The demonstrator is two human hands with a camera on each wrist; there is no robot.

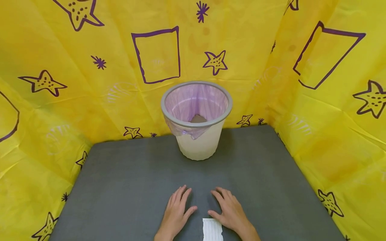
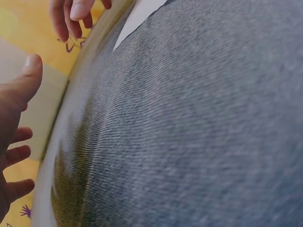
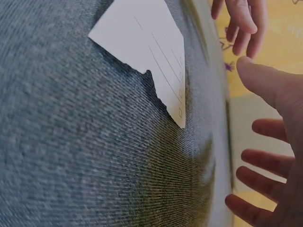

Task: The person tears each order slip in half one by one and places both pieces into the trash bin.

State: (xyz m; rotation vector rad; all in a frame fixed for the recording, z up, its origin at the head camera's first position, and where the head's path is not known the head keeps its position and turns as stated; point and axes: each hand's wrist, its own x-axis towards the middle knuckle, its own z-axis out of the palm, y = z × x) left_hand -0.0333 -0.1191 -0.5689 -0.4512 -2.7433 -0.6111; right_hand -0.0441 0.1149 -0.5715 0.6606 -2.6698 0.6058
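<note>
A piece of white lined paper (image 1: 212, 230) with torn edges lies on the dark grey surface at the bottom of the head view. My left hand (image 1: 176, 211) is to its left, fingers spread and holding nothing. On the other side my right hand (image 1: 231, 211) is nearest to the paper, its fingers loosely bent and nothing between them. In the right wrist view the paper (image 3: 147, 45) shows ruled lines and a ragged edge, and the thumb (image 3: 265, 82) stands apart from it. Only a corner of the paper (image 2: 139, 21) shows in the left wrist view.
Beyond the hands stands a cream bin (image 1: 197, 147) with a grey rim and a translucent purple liner (image 1: 181, 100). Something grey-brown (image 1: 198, 118) shows inside, low down. Yellow cloth (image 1: 114, 110) with purple drawings encloses the back and sides of the grey surface (image 1: 129, 187).
</note>
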